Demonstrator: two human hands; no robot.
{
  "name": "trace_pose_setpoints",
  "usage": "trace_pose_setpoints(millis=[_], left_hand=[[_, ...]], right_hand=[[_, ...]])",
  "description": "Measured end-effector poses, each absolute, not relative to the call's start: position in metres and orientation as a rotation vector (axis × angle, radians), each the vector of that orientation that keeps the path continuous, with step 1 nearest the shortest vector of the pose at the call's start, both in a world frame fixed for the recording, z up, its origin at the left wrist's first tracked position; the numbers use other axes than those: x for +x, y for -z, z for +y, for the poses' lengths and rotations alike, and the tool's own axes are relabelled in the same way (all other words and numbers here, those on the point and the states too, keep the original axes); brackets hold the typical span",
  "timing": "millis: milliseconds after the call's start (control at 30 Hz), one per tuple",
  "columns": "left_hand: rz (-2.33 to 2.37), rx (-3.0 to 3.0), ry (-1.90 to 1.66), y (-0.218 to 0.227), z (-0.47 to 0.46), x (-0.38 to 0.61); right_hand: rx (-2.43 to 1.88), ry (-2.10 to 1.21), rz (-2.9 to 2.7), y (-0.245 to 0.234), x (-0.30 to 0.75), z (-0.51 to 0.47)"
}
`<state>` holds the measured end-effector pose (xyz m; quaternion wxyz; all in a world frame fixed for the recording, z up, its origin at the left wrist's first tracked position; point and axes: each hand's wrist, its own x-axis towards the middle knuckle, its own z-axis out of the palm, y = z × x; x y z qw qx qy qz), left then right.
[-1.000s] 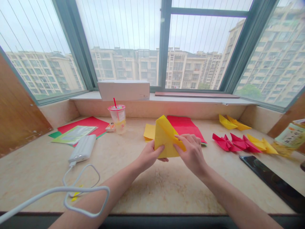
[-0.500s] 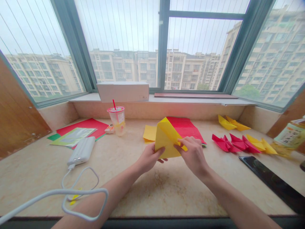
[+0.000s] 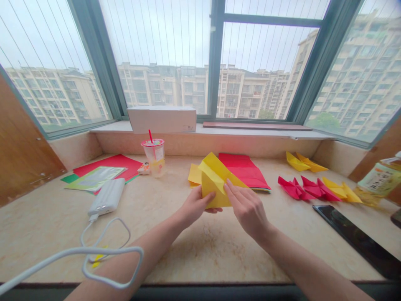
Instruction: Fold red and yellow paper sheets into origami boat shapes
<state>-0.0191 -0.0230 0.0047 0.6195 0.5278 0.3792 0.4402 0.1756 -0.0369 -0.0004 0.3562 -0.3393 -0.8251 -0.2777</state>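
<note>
A sheet of yellow paper (image 3: 217, 173), partly folded with a flap slanting across its front, is held up above the counter. My left hand (image 3: 197, 205) grips its lower left edge, thumb in front and fingers behind. My right hand (image 3: 249, 205) is closed at the right side, its fingers pressed on the front of the fold; its thumb is hidden. Behind the sheet lie another yellow paper piece (image 3: 194, 174) and a stack of red paper (image 3: 242, 169).
Folded boats, red (image 3: 294, 188) and yellow (image 3: 297, 162), sit at right near a black phone (image 3: 351, 234) and a bottle (image 3: 380, 177). At left are a plastic cup (image 3: 155, 159), a power bank (image 3: 108, 196) with a white cable (image 3: 106, 251), and more coloured paper (image 3: 115, 163).
My right hand has shifted from pinching the sheet's right corner to pressing fingers on its front. The flap now opens wider to the right, and the sheet's top has tipped slightly left.
</note>
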Motion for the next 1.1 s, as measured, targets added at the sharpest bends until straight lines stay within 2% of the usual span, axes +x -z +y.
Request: trace_pose_setpoints(millis=[367,533,833,1100], left_hand=[[0.849,1.252,-0.989,-0.009,-0.030,-0.015],[0.951,1.146,-1.151,-0.012,-0.029,-0.011],[0.803,1.270,-1.223,-0.017,-0.022,-0.027],[0.756,1.346,-1.234,-0.015,-0.020,-0.033]], right_hand=[[-0.990,0.840,-2.219,0.011,0.160,-0.032],[-0.929,0.868,-2.241,0.013,0.150,-0.031],[-0.889,0.401,-2.286,0.012,0.176,-0.014],[-0.842,-0.090,-1.765,0.011,0.178,-0.006]])
